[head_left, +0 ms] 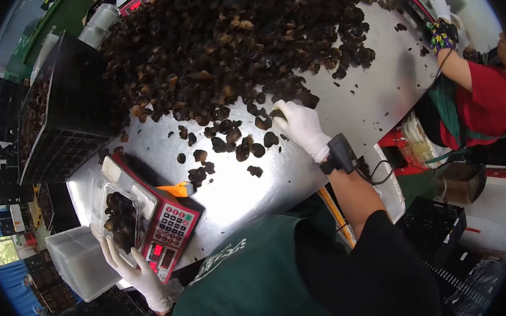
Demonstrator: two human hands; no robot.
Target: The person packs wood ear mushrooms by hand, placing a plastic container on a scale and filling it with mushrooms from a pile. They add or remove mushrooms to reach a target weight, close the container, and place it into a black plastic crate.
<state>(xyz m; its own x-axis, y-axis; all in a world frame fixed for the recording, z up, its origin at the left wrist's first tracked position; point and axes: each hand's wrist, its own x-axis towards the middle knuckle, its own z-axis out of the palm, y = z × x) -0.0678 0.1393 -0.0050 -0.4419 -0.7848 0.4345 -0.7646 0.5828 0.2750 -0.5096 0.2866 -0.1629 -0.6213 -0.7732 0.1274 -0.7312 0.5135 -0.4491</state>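
Note:
My left hand (137, 273), in a white glove, has its fingers spread at the edge of a clear plastic box (107, 188). Dark wood ear mushrooms (120, 218) lie in the box, which rests on a red digital scale (173, 220) with lit red digits. Further up the metal table, my gloved right hand (298, 124) is closed around a dark wood ear mushroom (278, 113) at the near edge of a big heap (215, 40). A black device is strapped to my right wrist. Loose mushroom pieces (243, 148) lie between my hands.
An orange-handled tool (175, 189) lies beside the scale. Stacked clear boxes (79, 257) stand next to my left hand. A tall black crate (68, 106) is at the left table edge. Across the steel table (386, 79), a co-worker in red (489, 106) reaches toward another scale.

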